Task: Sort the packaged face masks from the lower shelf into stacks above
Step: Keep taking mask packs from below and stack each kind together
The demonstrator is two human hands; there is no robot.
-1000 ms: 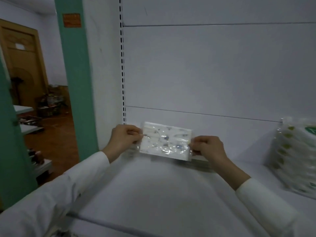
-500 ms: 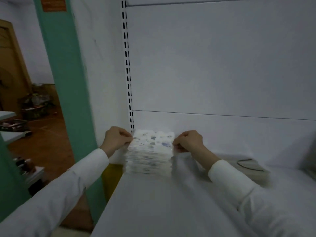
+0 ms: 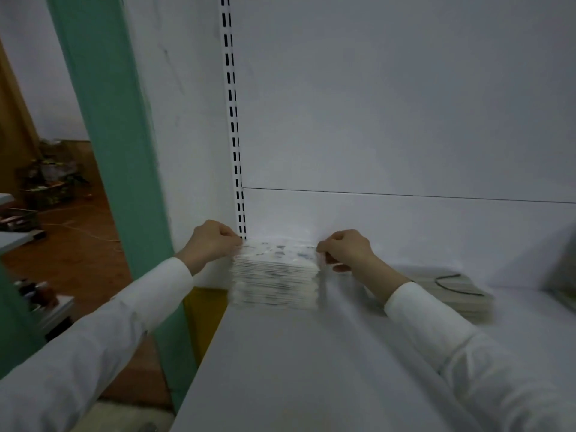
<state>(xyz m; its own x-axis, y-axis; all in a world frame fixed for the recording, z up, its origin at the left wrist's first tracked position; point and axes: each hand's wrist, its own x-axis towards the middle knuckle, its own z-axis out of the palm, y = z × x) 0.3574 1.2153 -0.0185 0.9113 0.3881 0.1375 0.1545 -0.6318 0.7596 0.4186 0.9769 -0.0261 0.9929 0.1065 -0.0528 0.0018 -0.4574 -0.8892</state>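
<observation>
A tall stack of packaged face masks (image 3: 274,280) stands at the back left corner of the white shelf (image 3: 296,369), against the back panel. On top of it lies a clear-wrapped mask packet with a blue print (image 3: 279,248). My left hand (image 3: 212,241) pinches the packet's left edge and my right hand (image 3: 346,249) pinches its right edge, fingers curled. A second, lower stack of packets with a dark ear loop showing (image 3: 458,291) lies to the right, partly behind my right forearm.
A slotted white upright (image 3: 233,126) runs up the back panel above the stack. A green post (image 3: 109,151) stands left of the shelf, with a brown floor and clutter beyond. Another packet's edge (image 3: 561,275) shows at far right.
The packet, held up in the air a second ago, now lies on top of the left stack. Both hands came down with it and the view swung left.
</observation>
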